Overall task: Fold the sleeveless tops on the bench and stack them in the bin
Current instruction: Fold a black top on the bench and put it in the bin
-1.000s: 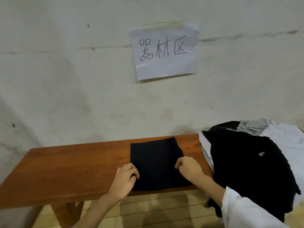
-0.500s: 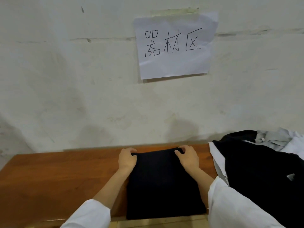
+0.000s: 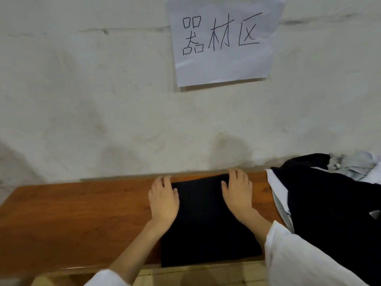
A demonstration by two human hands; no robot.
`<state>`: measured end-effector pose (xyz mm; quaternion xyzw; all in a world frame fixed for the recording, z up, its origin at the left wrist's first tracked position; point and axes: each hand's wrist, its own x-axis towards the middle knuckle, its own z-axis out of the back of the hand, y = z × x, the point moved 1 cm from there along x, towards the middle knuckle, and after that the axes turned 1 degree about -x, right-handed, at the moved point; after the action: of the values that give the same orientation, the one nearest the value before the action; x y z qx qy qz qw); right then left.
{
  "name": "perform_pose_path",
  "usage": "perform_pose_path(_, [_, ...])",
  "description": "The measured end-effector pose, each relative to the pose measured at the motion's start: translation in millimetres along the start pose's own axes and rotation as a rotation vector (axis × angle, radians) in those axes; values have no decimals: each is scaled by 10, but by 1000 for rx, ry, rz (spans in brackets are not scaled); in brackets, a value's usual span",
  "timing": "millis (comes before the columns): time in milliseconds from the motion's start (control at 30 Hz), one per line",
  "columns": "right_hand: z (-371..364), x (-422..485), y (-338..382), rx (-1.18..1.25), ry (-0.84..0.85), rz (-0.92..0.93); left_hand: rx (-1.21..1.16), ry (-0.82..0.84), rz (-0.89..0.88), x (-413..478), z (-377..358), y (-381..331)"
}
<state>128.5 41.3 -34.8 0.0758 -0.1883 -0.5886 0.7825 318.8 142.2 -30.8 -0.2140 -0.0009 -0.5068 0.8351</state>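
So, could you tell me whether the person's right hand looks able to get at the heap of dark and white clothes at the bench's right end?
Probably yes: the right hand lies flat on the folded dark top, and the heap sits just beside it with nothing between.

Lying folded into a dark rectangle on the wooden worktop (image 3: 82, 213): a black top (image 3: 206, 223), its near edge hanging slightly over the front. Pressing flat on its left edge, the left hand (image 3: 164, 201), fingers spread, partly on wood. Pressing flat on its right side, the right hand (image 3: 238, 195), fingertips reaching the far edge. Showing white sleeves (image 3: 299, 256) at both wrists. Sitting just to the right, a heap of clothes (image 3: 329, 203), black over white and grey. Hanging on the pale wall (image 3: 82, 100) above, a paper sign (image 3: 222, 40) bearing handwritten characters.
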Motion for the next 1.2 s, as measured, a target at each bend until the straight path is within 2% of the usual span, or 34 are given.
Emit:
perform_pose_path(67, [45, -198, 24, 9, -20, 145, 89, -12, -212, -250, -58, -90])
perform_pose_path(133, [74, -437, 67, -73, -11, 270, 180, 131, -290, -507, -130, -162])
perform_pose_path(233, [46, -764, 123, -195, 142, 339, 231, 316, -199, -715, -200, -166])
perform_pose_path(333, [-10, -973, 11, -230, 279, 268, 260, 430, -212, -722, -182, -183])
perform_pose_path(467, [126, -1004, 16, -157, 431, 275, 145, 521, -187, -657, 52, -210])
perform_pose_path(533, [289, -905, 53, -29, 526, 211, 69, 381, -44, -673, 205, -146])
perform_pose_path(600, [431, -844, 17, 139, 467, 112, 57, 214, 166, -725, 361, 2])
perform_pose_path(633, [489, -841, -25, 203, 419, 44, 47, 202, 246, -756, 413, 90])
perform_pose_path(733, [605, -928, -145, 314, 376, -169, -60, 348, 364, -843, 451, 257])
perform_pose_path(867, [635, -960, -180, 387, 440, -415, -279, 564, 385, -858, 382, 198])
perform_pose_path(1033, [594, -998, -137, 455, 535, -561, -535, 506, 449, -746, 382, 50])
perform_pose_path(1133, [598, -1019, -109, 560, 431, -586, -771, 473, 518, -662, 515, 4])
perform_pose_path(1200, [654, -1048, -85, 567, 346, -520, -861, 448, 517, -589, 653, -21])
